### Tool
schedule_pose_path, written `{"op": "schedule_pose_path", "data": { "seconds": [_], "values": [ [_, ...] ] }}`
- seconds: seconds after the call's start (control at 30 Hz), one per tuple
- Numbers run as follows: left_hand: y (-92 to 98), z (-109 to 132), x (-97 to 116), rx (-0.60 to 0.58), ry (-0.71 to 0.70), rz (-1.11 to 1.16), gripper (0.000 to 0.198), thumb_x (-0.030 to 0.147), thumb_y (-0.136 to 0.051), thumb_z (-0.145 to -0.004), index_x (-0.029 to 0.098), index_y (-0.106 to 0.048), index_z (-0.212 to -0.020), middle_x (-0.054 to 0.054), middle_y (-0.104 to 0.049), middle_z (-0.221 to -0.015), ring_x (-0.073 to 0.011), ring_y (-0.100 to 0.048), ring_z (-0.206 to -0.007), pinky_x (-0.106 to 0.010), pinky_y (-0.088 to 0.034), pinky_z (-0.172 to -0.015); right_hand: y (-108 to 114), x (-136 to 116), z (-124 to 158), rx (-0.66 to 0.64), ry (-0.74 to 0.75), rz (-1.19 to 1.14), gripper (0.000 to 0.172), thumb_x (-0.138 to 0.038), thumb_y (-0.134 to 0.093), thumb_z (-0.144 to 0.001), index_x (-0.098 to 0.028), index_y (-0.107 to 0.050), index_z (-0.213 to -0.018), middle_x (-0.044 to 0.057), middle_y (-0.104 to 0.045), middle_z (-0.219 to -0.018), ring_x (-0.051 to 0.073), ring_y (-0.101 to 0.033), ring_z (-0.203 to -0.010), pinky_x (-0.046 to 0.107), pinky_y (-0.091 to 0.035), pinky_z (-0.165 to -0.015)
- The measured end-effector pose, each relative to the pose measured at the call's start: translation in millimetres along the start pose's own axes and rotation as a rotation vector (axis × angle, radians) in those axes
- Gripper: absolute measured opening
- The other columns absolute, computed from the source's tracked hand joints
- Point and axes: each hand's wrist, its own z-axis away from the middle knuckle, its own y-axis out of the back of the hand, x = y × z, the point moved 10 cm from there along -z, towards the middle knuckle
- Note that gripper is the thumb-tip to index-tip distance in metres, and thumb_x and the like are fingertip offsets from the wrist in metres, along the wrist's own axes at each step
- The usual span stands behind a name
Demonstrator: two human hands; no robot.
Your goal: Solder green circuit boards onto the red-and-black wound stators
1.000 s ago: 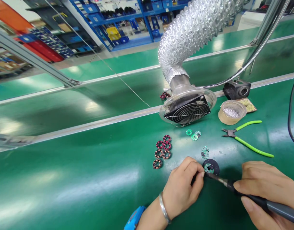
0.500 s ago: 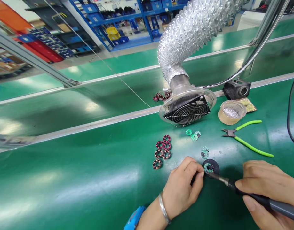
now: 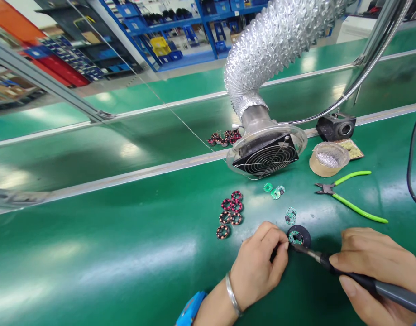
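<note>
My right hand (image 3: 374,267) is wrapped round the dark handle of a soldering iron (image 3: 357,276). The iron's tip reaches the left lower edge of a small round green circuit board (image 3: 297,238), which sits on a black disc (image 3: 306,235). Close beside that edge, my left hand (image 3: 262,258) is closed in a pinch; what its fingertips hold is too small to make out. Just above the disc lie more small circuit boards (image 3: 290,216), and several copper-wound ring coils (image 3: 235,206) are grouped to the left.
Green-handled cutters (image 3: 346,194) lie open at the right. Behind them are a round tub (image 3: 329,159) of silvery bits, a yellowish pad (image 3: 351,149) and a black holder (image 3: 336,127). A fume extractor (image 3: 267,156) hangs over the bench. More coils (image 3: 224,137) lie beyond the rail.
The coils beyond the rail have shifted left, and more of them show beside the extractor. My right hand and the iron have moved slightly left. My left hand stays in place.
</note>
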Motion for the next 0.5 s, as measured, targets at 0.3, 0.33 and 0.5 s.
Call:
{"op": "schedule_pose_path", "data": {
  "seconds": [0.3,0.33,0.5],
  "values": [
    [-0.4,-0.8,-0.4,-0.002,-0.005,-0.008,0.012,0.008,-0.048,-0.087,0.019,-0.053,-0.085,-0.002,-0.056,-0.08,-0.0123,-0.056,-0.068,-0.021,-0.047,-0.061,1.0,-1.7,0.0,-0.006,-0.001,0.031,0.025,-0.004,-0.049,-0.076,-0.018,-0.058,-0.095,0.002,-0.066,-0.062,0.017,-0.065,-0.055,0.031,-0.054,-0.056],
    [-0.2,-0.9,-0.3,-0.002,-0.005,-0.008,0.012,0.008,-0.048,-0.087,0.019,-0.052,-0.085,-0.002,-0.056,-0.08,-0.0123,-0.056,-0.068,-0.021,-0.047,-0.061,0.7,-2.0,0.3,-0.011,-0.002,0.035,0.025,-0.005,-0.049,-0.076,-0.019,-0.058,-0.095,0.002,-0.066,-0.063,0.017,-0.065,-0.056,0.031,-0.054,-0.055],
    [-0.1,-0.4,-0.7,-0.008,0.001,-0.013,0.013,0.009,-0.047,-0.087,0.02,-0.052,-0.086,-0.002,-0.057,-0.079,-0.0127,-0.056,-0.067,-0.022,-0.047,-0.061,5.3,0.6,0.7,0.009,-0.042,0.067,0.028,-0.005,-0.049,-0.075,-0.02,-0.057,-0.097,0.004,-0.068,-0.066,0.021,-0.068,-0.06,0.033,-0.054,-0.053]
  ]
}}
